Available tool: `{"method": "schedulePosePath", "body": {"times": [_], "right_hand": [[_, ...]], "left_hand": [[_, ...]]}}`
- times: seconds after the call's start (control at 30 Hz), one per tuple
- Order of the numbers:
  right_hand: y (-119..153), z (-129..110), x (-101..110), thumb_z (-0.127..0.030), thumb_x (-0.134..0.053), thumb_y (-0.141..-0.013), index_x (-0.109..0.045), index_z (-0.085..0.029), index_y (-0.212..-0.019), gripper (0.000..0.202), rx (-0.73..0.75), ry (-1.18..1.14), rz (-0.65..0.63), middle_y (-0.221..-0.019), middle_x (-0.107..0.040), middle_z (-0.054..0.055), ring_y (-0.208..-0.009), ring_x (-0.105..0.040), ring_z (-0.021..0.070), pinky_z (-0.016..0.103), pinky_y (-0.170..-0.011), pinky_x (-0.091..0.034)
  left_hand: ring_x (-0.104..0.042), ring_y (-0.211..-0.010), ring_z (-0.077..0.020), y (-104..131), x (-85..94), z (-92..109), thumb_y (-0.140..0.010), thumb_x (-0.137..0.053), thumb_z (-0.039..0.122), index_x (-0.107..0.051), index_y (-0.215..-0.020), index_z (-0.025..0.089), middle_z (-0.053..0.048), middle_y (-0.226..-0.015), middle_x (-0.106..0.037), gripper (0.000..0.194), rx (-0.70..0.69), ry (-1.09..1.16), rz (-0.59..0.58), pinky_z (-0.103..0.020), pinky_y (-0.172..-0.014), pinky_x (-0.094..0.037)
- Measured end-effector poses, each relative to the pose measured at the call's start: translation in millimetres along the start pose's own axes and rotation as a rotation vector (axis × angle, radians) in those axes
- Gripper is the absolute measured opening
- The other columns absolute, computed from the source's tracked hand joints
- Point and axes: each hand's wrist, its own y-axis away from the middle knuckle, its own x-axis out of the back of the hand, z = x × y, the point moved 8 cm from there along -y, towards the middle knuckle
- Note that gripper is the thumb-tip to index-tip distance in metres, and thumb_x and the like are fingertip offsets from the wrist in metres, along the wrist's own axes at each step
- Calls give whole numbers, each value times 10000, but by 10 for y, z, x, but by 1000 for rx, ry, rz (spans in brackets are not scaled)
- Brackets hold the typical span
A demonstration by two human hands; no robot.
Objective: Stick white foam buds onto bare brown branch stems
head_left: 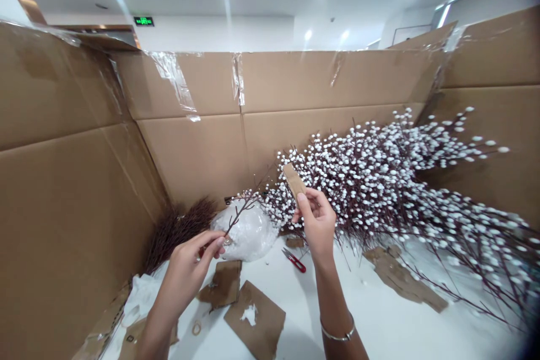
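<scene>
Between its thumb and fingers, my left hand pinches the lower end of a thin dark branch, which slants up to the right. My right hand is raised a little higher and grips a small strip of brown cardboard. Behind the branch lies a round bundle of clear plastic. Many dark stems with white buds fill the area behind and to the right of my right hand. On the white table, below and between my hands, are red-handled snips.
Cardboard walls enclose the white table. Bare dark twigs are heaped at the left. Cardboard pieces lie in front, with a torn one at the right. A small ring and white plastic are near my left forearm.
</scene>
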Motion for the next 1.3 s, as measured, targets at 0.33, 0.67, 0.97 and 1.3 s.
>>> {"method": "schedulePosePath", "body": {"times": [0.33, 0.67, 0.97, 1.3], "right_hand": [[9, -18, -18, -377, -638, -871, -620, -203, -964, 199, 2, 1, -12, -752, -592, -25, -480, -551, 89, 231, -445, -476], [6, 18, -26, -400, -644, -868, -620, -203, -973, 225, -10, -14, -28, -737, -587, -20, -506, -543, 102, 237, -445, -480], [12, -1, -27, -390, -651, -867, -619, -202, -952, 209, -15, 2, -32, -763, -601, -16, -482, -547, 95, 240, -445, -478], [4, -13, -19, -387, -634, -876, -618, -205, -961, 202, 31, 19, -39, -778, -598, -15, -481, -539, 91, 237, -435, -472]], "left_hand": [[-654, -708, -154, 14, -28, 11, -928, -541, 425, -719, -933, 215, -24, -837, -730, 276, -16, -5, -21, -219, -643, -495], [-650, -689, -148, 9, -37, 24, -928, -548, 418, -720, -927, 214, -20, -823, -728, 267, -24, -15, -12, -210, -631, -488], [-671, -690, -167, 6, -33, 32, -931, -536, 437, -715, -937, 201, -38, -820, -737, 296, -37, -22, -4, -234, -646, -506], [-691, -718, -168, -2, -57, 8, -931, -542, 433, -717, -948, 204, -41, -878, -750, 289, -33, -1, -14, -237, -669, -520]]}}
